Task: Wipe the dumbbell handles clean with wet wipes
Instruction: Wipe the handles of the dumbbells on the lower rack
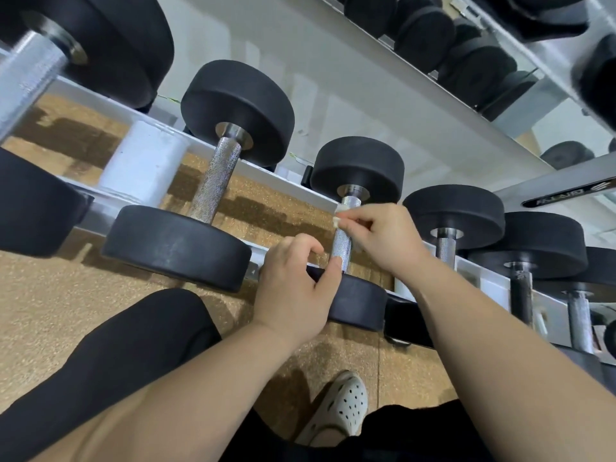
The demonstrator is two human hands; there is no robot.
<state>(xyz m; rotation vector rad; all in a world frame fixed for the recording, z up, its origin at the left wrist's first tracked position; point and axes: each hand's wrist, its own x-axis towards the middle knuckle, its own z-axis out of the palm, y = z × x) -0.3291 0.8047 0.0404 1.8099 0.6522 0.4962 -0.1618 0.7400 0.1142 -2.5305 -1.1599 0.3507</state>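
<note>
The dumbbell handle (342, 245) runs near-to-far between the hands. At its far end the right hand (376, 235) pinches the wet wipe (337, 219). The left hand (296, 281) rests loosely curled on the near head (360, 303).

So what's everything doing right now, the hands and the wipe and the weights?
right-hand grip, pinching the wet wipe against the handle.
wet wipe, bunched small, pressed on the handle's top end.
left-hand grip, resting on the near weight head, thumb touching the handle.
handle, bare metal below the wipe.
dumbbell on the left, lying on the rack, untouched.
rack, holding the dumbbells.
</note>
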